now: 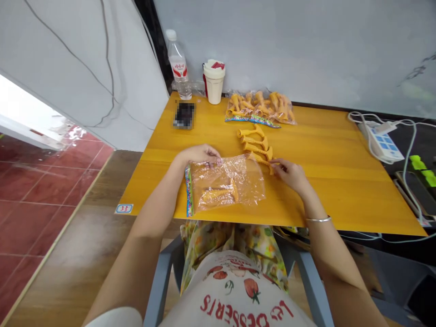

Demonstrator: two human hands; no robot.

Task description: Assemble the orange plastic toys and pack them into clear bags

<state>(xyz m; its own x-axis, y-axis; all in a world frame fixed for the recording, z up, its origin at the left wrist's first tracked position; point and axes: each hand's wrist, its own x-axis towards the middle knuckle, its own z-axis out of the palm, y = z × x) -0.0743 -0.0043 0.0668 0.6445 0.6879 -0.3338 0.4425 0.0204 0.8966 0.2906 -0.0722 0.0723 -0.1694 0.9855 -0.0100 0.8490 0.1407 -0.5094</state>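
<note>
A clear plastic bag [250, 181] with a colourful strip along its left end lies flat at the table's front. Inside it rests a yellow toy hammer [218, 196]. My left hand [203, 154] is closed on the bag's far edge. At the bag's right end, my right hand [289, 175] pinches the head of another yellow toy hammer [260, 159], whose handle points left toward the bag's opening. Just beyond lie several loose toy hammers [254, 140] in a column, handles to the left.
Filled bags of yellow toy hammers [262, 106] lie at the table's back. Left of them stand a lidded cup [214, 84] and a water bottle [179, 68], with a blurred dark object [184, 114] in front. A power strip [384, 143] with cables sits at the right.
</note>
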